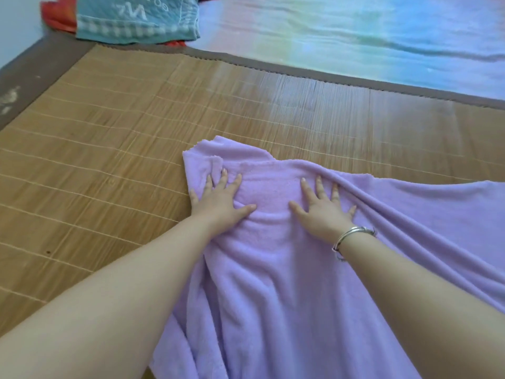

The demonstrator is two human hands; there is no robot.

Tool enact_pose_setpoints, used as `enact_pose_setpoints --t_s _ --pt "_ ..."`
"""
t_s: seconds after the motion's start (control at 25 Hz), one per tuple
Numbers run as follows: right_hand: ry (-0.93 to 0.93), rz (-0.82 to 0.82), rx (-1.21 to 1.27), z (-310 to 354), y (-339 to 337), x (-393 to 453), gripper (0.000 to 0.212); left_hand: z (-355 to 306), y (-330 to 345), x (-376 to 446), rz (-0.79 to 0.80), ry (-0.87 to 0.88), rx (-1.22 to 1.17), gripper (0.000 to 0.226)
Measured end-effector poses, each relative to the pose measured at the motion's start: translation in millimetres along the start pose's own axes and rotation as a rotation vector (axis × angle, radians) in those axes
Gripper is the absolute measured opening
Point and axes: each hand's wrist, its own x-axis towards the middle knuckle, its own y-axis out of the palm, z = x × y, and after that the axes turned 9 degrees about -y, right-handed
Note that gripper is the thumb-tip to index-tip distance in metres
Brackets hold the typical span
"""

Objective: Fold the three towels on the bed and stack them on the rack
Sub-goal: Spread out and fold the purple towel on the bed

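Bamboo mat (114, 110), tan slats with a brown cloth border, covers most of the bed in view; its far edge runs from near the far left corner across to the right. Beyond that edge lies a pastel sheet (369, 31) in pink, yellow and blue bands, lightly wrinkled.

Lilac towel (273, 283) lies on the mat's near right part, rumpled and not flat. Long axis hard to fix: one run of cloth goes from the near edge away toward the mat's middle, ending in a folded-over corner; another spreads off toward the right edge, with ridged creases between them.

Teal towel (136, 17) with pale lettering and a checked band sits bunched at the far left corner, on top of a red cloth (56, 16) that shows at its left side.

Left hand (218, 201) presses flat on the towel's far left edge, fingers spread and straight. Right hand (322, 209) presses flat just beside it, fingers splayed wide, apart from the left. Silver bracelet (352, 237) circles the right wrist.
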Motion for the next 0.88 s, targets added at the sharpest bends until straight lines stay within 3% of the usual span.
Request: enact_pose_setpoints --t_s 0.24,0.56,0.64,0.72,0.8,0.88 --pt "-0.023 -0.042 -0.090 -19.4 -20.5 61.5 0.069 -23.0 -5.8 54.2 -0.009 0.002 -0.023 0.084" --pt "0.023 -0.046 -0.125 -14.0 -21.9 73.6 0.067 -27.6 -21.1 88.0 0.050 0.087 0.029 0.083" --pt "0.069 -0.026 -0.144 -10.9 -27.6 73.5 0.066 -22.6 -32.1 94.0 0.143 0.126 -0.115 0.076" --pt "0.122 -0.108 -0.184 5.6 -25.8 67.1 0.062 -9.7 -42.7 90.0 0.201 0.171 -0.551 0.057" --pt "0.020 -0.370 -0.154 40.8 -11.3 50.8 0.055 18.3 -47.0 70.0 0.063 0.169 -0.993 0.036" --pt "-0.281 -0.602 -0.046 91.0 12.3 27.3 0.037 64.6 -43.7 44.9 -0.206 0.090 -0.958 0.024"
